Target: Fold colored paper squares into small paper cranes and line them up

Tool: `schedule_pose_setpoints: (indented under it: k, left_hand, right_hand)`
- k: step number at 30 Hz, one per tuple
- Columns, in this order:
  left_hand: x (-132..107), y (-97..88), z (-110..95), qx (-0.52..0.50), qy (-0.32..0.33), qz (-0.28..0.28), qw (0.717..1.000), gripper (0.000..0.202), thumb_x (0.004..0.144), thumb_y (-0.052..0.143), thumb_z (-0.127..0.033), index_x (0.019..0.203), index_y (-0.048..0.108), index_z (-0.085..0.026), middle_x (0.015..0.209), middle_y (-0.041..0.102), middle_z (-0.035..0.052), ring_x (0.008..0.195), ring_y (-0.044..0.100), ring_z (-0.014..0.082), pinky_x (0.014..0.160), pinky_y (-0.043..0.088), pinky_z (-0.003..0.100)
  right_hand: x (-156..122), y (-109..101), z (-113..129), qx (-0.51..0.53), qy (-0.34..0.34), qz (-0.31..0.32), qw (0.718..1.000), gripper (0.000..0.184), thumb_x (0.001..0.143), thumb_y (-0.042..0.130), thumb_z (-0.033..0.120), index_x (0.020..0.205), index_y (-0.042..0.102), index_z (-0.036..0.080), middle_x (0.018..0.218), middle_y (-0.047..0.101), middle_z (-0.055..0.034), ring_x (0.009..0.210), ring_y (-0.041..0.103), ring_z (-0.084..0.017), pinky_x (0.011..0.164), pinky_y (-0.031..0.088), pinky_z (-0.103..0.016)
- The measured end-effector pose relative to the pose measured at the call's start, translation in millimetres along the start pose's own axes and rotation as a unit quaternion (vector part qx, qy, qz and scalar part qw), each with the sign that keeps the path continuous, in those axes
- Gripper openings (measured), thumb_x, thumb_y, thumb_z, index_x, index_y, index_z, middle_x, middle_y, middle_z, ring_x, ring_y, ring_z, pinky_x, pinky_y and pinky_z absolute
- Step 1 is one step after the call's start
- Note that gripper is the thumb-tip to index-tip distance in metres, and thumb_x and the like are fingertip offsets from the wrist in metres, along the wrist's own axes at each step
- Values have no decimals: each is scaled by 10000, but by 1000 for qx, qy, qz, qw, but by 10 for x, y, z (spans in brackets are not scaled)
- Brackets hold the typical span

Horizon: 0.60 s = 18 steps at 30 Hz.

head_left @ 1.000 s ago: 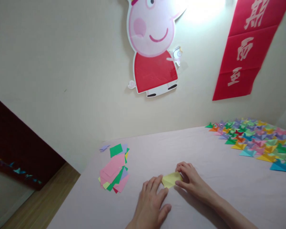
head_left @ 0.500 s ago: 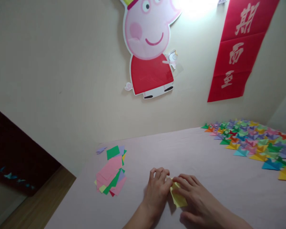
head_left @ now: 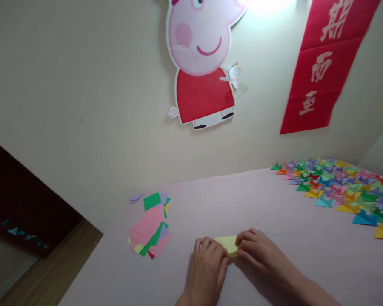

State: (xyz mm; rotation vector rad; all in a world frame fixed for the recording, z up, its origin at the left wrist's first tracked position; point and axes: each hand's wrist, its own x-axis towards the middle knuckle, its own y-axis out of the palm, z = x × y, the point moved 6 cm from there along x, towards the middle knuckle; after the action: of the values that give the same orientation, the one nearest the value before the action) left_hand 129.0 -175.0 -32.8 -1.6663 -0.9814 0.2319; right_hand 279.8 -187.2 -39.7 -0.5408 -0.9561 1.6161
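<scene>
A small sheet of yellow paper [head_left: 227,244] lies between my hands near the front of the table, its near edge turned up in a fold. My left hand [head_left: 209,259] is closed on the paper's left end, thumb at the near edge. On the right end, my right hand [head_left: 255,250] pinches the paper between thumb and curled fingers. The fingers cover both ends of the sheet, so the corners there are hidden.
Loose coloured paper sheets [head_left: 150,227] lie in an overlapping pile on the left, with a small folded purple piece [head_left: 136,198] behind. Many folded paper figures [head_left: 338,182] stand in rows at the back right. The table [head_left: 191,212] meets a wall [head_left: 121,106] carrying a pig cutout [head_left: 204,93] and a red banner [head_left: 319,76].
The yellow paper has turned from a slanted position to lie crosswise, with its near edge now folded up. Both hands have shifted to grip its two ends.
</scene>
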Motion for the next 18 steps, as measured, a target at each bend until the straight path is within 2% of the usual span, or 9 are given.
schedule_pose_setpoints:
  k: [3,6,8,10,12,14,18]
  left_hand:
    - [-8,-12,39,20,-27,-23,999,345,876,562,-101,1203,575,-213,1065,659,43,960,573,219,873,464,384]
    - [-117,48,44,98,13,-43,994,564,895,596,-224,1434,428,-234,1378,544,101,1217,500,289,1003,415,452]
    - [-214,170,35,139,65,-28,988,619,910,601,-370,1476,393,-230,1479,468,98,1298,446,313,1028,392,459]
    - [-295,324,36,149,109,8,983,685,919,552,-529,1488,388,-184,1464,499,104,1280,473,308,996,412,430]
    - [-333,438,66,146,112,29,982,740,919,480,-641,1484,404,-169,1428,542,103,1256,500,303,984,411,415]
    - [-338,498,96,139,102,36,984,758,920,432,-684,1485,412,-179,1417,555,95,1256,506,298,1000,389,406]
    - [-325,509,101,122,108,31,986,754,930,420,-672,1495,395,-175,1423,552,86,1259,514,282,1011,363,383]
  right_hand:
    - [110,-30,-85,11,89,-29,996,253,937,451,303,741,586,216,815,655,-41,832,595,-209,747,445,-325]
    - [181,-39,-113,-8,151,-43,988,180,886,493,289,741,571,217,774,632,-28,771,595,-200,688,417,-304]
    - [210,-23,-112,-14,164,-38,986,137,865,496,256,764,579,217,772,634,-22,752,596,-191,678,401,-294]
    - [222,-3,-121,-17,168,-35,985,118,851,492,228,774,580,218,767,634,-19,742,597,-186,670,392,-284]
    - [224,19,-138,-20,164,-39,985,118,849,485,217,769,572,218,762,629,-18,734,596,-183,665,390,-277]
    - [218,42,-159,-22,159,-47,986,122,855,482,223,762,561,219,758,623,-18,729,595,-185,662,391,-276]
    - [193,85,-201,-10,150,-66,987,117,871,482,234,792,567,219,764,616,-17,717,595,-187,663,401,-281]
